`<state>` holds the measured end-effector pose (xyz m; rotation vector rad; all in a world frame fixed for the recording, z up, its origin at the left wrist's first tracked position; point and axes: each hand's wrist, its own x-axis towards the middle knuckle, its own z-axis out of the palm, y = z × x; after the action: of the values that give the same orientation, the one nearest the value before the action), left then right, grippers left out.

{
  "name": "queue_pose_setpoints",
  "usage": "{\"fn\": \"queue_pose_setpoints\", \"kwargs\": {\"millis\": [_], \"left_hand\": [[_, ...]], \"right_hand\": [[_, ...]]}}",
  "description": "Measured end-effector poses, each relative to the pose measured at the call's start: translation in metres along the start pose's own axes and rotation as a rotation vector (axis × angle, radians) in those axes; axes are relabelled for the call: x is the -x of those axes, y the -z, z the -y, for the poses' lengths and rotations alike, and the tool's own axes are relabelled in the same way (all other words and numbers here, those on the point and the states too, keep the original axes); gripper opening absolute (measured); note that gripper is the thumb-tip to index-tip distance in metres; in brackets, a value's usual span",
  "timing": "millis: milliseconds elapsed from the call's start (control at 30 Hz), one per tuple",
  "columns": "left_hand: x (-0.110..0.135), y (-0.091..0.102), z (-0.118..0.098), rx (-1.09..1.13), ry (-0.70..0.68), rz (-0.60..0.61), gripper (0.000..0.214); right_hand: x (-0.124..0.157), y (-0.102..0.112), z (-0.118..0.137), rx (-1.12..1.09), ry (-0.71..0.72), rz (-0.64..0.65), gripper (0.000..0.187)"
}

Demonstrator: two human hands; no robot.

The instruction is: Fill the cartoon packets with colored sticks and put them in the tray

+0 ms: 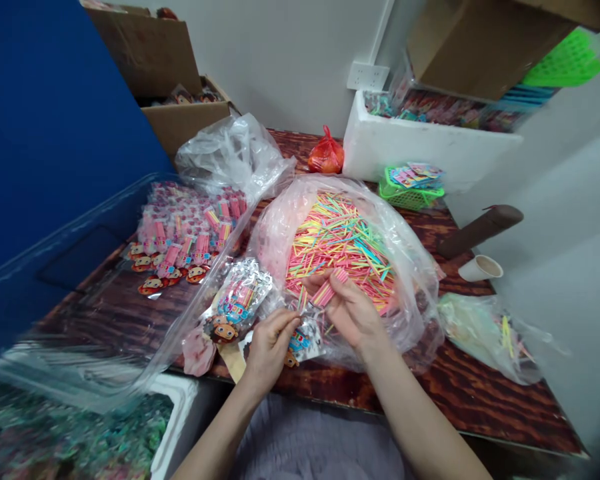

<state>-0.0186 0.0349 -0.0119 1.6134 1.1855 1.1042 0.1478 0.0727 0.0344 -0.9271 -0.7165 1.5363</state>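
My right hand [353, 310] is closed around a small bundle of pink striped candy sticks [329, 288], just above the near side of a big clear bag [410, 267]. Loose sticks [337, 247] in pink, yellow, green and blue fill that bag. To the left, my left hand [271, 347] pinches the top edge of a printed plastic packet [307, 339] with a cartoon figure; the hand hides part of it. A pile of similar printed packets [240, 297] lies beside my left hand, some with sticks showing inside.
Filled packets [190, 233] are heaped at the left behind a clear plastic sheet edge. A foam box [430, 150], green basket [410, 193], red bag [327, 153], paper cup [480, 268] and brown cylinder [480, 230] stand around. Another plastic bag [495, 333] lies right.
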Motion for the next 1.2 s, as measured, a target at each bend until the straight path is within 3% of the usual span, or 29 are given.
{"fn": "queue_pose_setpoints", "kwargs": {"millis": [333,433,500,567,667,767,967,1033,1100,1200], "left_hand": [[0.0,-0.003,-0.004,0.15,0.033,-0.132,0.02],[0.0,-0.001,-0.005,0.223,0.101,-0.174,0.021],[0.0,0.0,-0.004,0.258,0.151,-0.182,0.021],[0.0,0.003,-0.002,0.289,0.19,-0.166,0.022],[0.002,0.011,0.002,0.309,0.222,-0.153,0.024],[0.005,0.024,0.005,0.288,0.254,-0.172,0.028],[0.009,0.058,0.003,0.109,0.268,-0.271,0.03],[0.005,0.068,0.004,0.029,0.258,-0.32,0.03],[-0.001,0.075,0.01,-0.078,0.224,-0.344,0.03],[-0.013,0.078,0.029,-0.33,0.117,-0.372,0.028]], "right_hand": [[0.029,-0.015,0.015,0.424,0.008,0.158,0.026],[0.035,-0.018,0.01,0.502,0.146,0.051,0.032],[0.038,-0.021,0.004,0.612,0.256,-0.002,0.023],[0.042,-0.025,-0.004,0.776,0.349,0.033,0.015],[0.047,-0.032,-0.015,0.957,0.44,0.098,0.018],[0.05,-0.042,-0.022,0.962,0.473,0.073,0.025],[0.057,-0.061,-0.03,0.86,0.466,0.17,0.034],[0.058,-0.05,-0.031,0.88,0.451,0.15,0.035],[0.057,-0.024,-0.032,1.021,0.425,0.056,0.022],[0.051,0.033,-0.033,1.436,0.277,-0.235,0.015]]}}
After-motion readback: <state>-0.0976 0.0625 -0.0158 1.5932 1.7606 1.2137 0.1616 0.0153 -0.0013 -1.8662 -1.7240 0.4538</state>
